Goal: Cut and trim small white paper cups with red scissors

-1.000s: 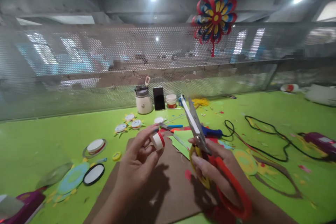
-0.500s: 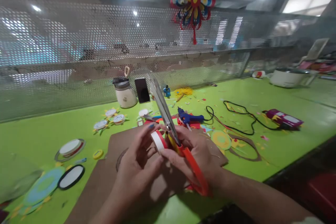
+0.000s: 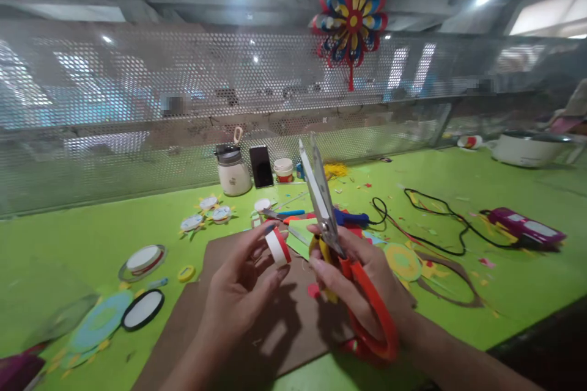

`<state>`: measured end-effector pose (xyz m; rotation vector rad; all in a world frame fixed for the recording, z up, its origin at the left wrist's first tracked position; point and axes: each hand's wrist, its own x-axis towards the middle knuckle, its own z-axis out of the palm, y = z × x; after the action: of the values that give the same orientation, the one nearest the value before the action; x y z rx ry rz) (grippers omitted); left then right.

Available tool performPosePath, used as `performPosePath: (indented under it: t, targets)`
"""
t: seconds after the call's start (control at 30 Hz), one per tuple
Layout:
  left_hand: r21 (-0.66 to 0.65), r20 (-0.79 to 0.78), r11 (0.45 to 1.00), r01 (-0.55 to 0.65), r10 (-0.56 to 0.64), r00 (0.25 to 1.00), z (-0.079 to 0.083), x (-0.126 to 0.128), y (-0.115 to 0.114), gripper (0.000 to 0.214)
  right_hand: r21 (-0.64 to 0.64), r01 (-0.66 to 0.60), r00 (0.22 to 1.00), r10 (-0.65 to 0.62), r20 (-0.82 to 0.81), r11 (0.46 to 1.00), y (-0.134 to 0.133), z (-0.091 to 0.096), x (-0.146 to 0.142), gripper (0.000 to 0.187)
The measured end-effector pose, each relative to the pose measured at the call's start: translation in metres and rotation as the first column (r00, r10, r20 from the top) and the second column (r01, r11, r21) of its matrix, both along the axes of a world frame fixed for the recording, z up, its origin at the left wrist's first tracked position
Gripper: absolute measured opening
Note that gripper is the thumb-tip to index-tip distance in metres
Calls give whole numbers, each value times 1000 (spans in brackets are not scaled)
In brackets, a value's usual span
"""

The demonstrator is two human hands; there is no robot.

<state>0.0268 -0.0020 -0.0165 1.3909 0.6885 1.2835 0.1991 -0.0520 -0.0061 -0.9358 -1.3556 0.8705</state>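
Observation:
Between the thumb and fingers of my left hand point(image 3: 241, 284) is a short round piece with a white band and a red rim point(image 3: 277, 248), tilted on its side. My right hand point(image 3: 367, 272) holds a pair of scissors point(image 3: 380, 317) with orange-red handles. Their metal blades point up and away, a little apart. Something yellow point(image 3: 315, 245) is also at my right fingertips, partly hidden, and I cannot make out its kind. A gap separates the two hands. Under them lies a brown cardboard sheet point(image 3: 224, 342) with a small red scrap point(image 3: 313, 290) on it.
Paper flower pieces point(image 3: 191, 223), a black-rimmed white disc point(image 3: 143, 310) and a yellow cap point(image 3: 186, 274) lie left. Behind stand a jug point(image 3: 233, 174), phone point(image 3: 261, 167) and tub point(image 3: 283, 170). A blue glue gun point(image 3: 353, 218), cable and purple box point(image 3: 525, 229) are right.
My hands have drawn apart, with the scissors and the yellow thing moving right, away from the red and white piece. The view has shifted, so the table's things appear farther right and lower.

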Motion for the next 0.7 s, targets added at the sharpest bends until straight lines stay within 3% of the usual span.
performPosePath:
  t: [0.13,0.37,0.47,0.53,0.7]
  targets:
    - [-7,97,1000,-28,29,995,3,-7,6,46,-136,-72,995,81,60,988,-3,-3,7,30]
    - [-195,200,979,-59,99,975,17,-15,4,45,-280,-174,946,240,219,944,-2,-11,12,31]
    - [-229,264,971,-71,133,955,21,-16,5,39,-208,-142,907,212,363,968,-2,-13,12,29]
    - [-245,293,967,-74,146,945,21,-17,6,39,-99,-72,858,113,501,992,-2,-14,12,25]
    - [-252,299,966,-63,140,944,21,-21,7,51,197,60,642,-189,743,979,0,-24,14,37]
